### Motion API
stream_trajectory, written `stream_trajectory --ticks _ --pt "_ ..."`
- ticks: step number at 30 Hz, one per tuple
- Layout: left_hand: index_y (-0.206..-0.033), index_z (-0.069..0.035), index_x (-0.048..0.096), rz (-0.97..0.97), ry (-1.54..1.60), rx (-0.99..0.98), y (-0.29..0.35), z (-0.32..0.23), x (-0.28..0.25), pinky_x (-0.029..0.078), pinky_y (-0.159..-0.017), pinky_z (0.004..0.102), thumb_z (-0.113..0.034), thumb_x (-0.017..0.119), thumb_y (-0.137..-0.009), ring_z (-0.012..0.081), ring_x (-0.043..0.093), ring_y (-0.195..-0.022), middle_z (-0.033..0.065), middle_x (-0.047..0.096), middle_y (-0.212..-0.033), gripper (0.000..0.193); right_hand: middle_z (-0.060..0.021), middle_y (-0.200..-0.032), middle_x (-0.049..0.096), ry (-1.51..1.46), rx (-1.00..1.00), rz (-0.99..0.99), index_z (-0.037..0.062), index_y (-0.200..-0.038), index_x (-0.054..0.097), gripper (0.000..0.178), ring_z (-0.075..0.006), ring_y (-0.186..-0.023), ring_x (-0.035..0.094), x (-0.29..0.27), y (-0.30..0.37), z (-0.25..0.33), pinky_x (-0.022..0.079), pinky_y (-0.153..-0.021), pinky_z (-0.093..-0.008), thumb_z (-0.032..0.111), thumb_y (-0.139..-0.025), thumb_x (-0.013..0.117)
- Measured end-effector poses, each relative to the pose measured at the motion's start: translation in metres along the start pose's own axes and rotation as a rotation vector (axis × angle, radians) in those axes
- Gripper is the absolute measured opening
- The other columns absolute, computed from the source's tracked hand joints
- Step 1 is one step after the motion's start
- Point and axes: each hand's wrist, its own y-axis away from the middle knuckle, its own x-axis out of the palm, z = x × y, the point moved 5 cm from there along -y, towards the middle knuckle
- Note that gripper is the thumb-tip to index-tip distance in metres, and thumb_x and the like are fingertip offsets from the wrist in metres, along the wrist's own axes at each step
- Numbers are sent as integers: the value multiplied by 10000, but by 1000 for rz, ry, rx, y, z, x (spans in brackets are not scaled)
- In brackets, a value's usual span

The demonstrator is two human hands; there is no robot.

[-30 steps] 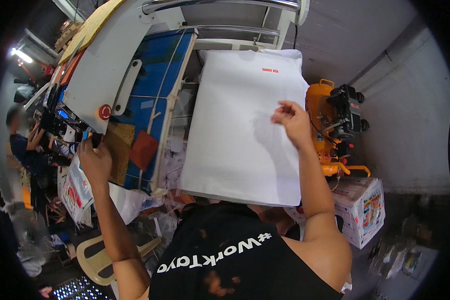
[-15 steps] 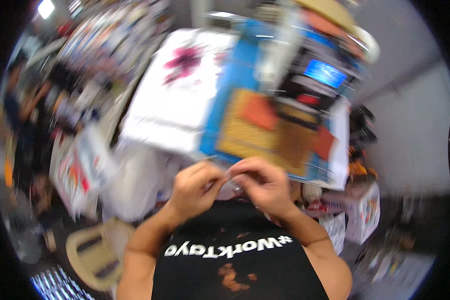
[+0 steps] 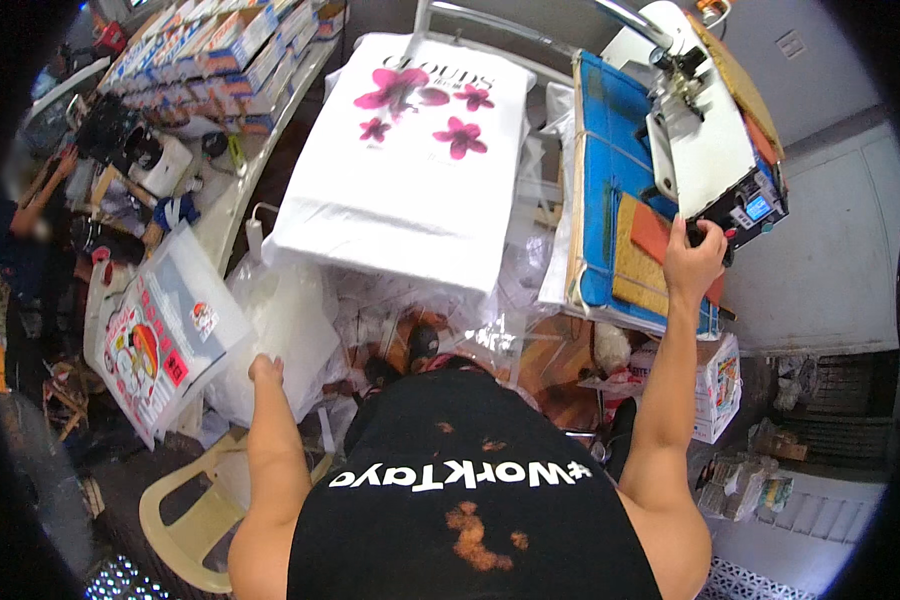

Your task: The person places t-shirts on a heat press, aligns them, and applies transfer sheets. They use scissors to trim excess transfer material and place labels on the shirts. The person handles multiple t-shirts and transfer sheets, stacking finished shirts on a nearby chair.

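A heat press (image 3: 710,140) with a pale top and a small lit blue screen stands at the right. At its front, my right hand (image 3: 695,262) has its fingers curled round a dark handle. My left hand (image 3: 266,370) hangs low at the left, in front of a clear plastic bag (image 3: 288,320); its fingers are mostly hidden. Between my hands, a white T-shirt (image 3: 390,200) printed with pink flowers and dark lettering lies flat on a stand. A blue board (image 3: 605,170) next to the press bears a tan pad (image 3: 642,275) and an orange piece (image 3: 652,235).
Stacked cardboard boxes (image 3: 205,60) line a long table at the upper left. A printed plastic bag (image 3: 170,320) hangs at the left, above a beige plastic chair (image 3: 175,500). Another person's arm (image 3: 45,190) shows at the far left. A white box (image 3: 715,390) sits below the press.
My hands were together in front of me and have moved apart. The right one went up to the press handle, the left one down to the left. The view has turned and sharpened.
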Motion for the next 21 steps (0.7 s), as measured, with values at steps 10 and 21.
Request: stream_trajectory --ticks 10,21 --pt "-1077 22 726 -456 1590 -575 18 -19 -79 569 -712 338 -109 661 -943 216 712 -795 111 751 -923 198 -330 -1604 294 177 153 -175 102 -1613 277 1205 -498 -1505 282 38 -28 -35 271 -1146 -683 668 -723 859" --pt "-1322 -91 616 -252 2352 -142 -41 -22 -267 425 -1057 513 -436 456 -1018 298 578 -1248 90 650 -1338 486 -204 -1672 257 227 302 11 197 -1654 215 1308 -404 -1552 254 23 -55 -53 222 -1171 -711 713 -649 874"
